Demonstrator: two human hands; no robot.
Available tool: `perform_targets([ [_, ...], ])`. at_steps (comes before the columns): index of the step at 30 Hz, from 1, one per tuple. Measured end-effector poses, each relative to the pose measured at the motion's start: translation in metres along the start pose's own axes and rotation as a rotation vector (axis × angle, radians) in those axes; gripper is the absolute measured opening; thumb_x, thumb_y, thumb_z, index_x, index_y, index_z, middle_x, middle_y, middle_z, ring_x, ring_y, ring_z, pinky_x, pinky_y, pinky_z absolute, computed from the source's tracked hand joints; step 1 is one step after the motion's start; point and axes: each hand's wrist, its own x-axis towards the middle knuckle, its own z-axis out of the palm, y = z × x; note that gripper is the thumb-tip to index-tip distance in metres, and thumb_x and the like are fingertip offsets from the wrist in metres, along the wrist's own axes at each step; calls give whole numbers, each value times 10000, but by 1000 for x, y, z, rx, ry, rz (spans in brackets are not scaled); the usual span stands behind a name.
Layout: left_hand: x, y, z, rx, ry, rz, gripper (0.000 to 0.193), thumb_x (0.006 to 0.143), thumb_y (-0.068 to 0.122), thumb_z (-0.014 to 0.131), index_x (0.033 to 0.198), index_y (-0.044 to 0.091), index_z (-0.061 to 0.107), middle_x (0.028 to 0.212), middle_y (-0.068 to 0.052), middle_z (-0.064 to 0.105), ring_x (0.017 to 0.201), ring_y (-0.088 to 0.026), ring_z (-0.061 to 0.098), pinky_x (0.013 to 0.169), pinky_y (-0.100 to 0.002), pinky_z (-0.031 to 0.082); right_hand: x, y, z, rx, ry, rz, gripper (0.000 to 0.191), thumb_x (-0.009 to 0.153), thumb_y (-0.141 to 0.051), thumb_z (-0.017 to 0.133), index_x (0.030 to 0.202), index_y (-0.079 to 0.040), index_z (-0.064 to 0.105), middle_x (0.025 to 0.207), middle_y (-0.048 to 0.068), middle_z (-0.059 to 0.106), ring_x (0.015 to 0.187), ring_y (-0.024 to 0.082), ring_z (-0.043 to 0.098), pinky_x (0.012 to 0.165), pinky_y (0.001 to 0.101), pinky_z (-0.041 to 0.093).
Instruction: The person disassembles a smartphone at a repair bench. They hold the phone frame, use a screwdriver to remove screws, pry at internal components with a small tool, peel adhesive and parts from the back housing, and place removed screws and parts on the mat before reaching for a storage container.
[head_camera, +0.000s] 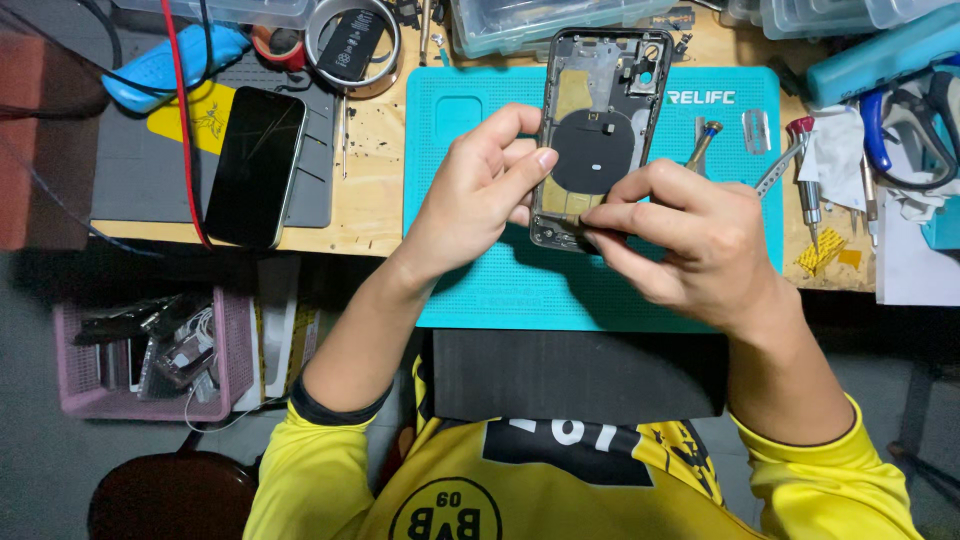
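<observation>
While on mat: phone housing (600, 130) lies opened on the teal mat (480, 290)
Left hand (480, 195): fingers closed on housing's lower edge
Right hand (690, 235): fingers pinch small dark part (560, 220) at housing's bottom
Nearby: black phone (255, 165) left on tabletop (370, 190)

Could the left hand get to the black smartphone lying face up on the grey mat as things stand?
Probably yes. The black smartphone lies uncovered on the grey mat, left of the left hand, with bare mat and bench between. But that hand now steadies the opened phone housing.
</observation>
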Motion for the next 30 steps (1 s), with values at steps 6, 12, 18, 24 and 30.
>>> perform_targets([
  [6,-1,2,0,-50,5,-8,181,1111,112,538,1261,11,535,917,-2,682,730,-17,565,595,-198,458,0,3,1,7,-2,-3,213,822,-47,848,1020,-79,777,953,55,673,744,190,662,635,315,509],
  [12,0,0,3,-40,13,26,180,1121,94,533,1272,-4,535,967,-30,698,780,-32,606,609,-197,486,0,5,3,32,-23,-13,228,825,-37,831,1044,-75,783,964,60,665,744,183,657,636,311,507],
  [18,0,-2,2,-51,29,18,179,1116,91,513,1269,-1,520,1047,-55,727,881,-71,691,672,-226,581,2,6,7,65,-21,10,211,872,-36,839,1067,-71,766,974,50,672,744,172,656,642,302,507],
  [24,-1,-3,1,-45,41,23,194,1110,91,515,1280,-2,521,1079,-59,731,904,-68,696,688,-225,591,4,7,7,53,-26,-13,249,830,-72,851,1063,-83,764,932,58,641,729,183,646,620,306,499],
  [30,-1,-3,3,-43,43,12,198,1104,93,518,1277,-4,522,1077,-75,734,902,-85,709,695,-235,605,4,8,10,90,-2,12,214,879,-79,864,1061,-89,750,927,40,647,730,168,645,627,302,498],
])
